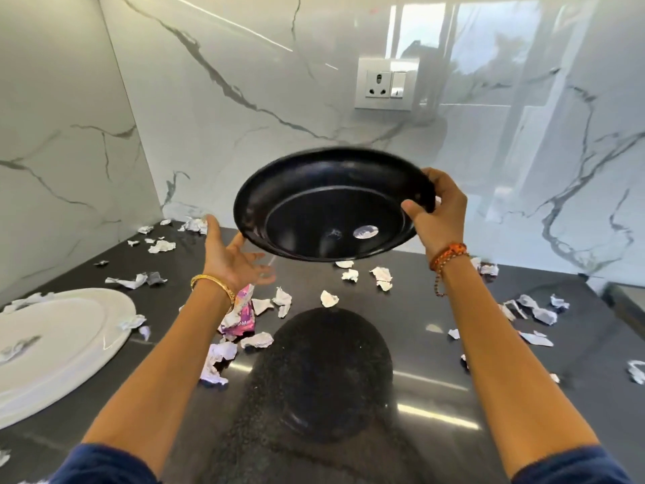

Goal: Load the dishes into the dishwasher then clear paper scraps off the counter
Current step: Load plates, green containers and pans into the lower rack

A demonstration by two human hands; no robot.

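The right hand pinches the black plate's right rim, holding it tilted above the counter, while the left hand, fingers spread, cups just under its lower-left edge.

Bright daylight. Window reflection glares on the glossy marble wall above and beyond the right fingertips. Streak highlights on the dark counter below both hands. Left fingers motion-blurred. Wide-angle bowing at frame edges; corners soft.
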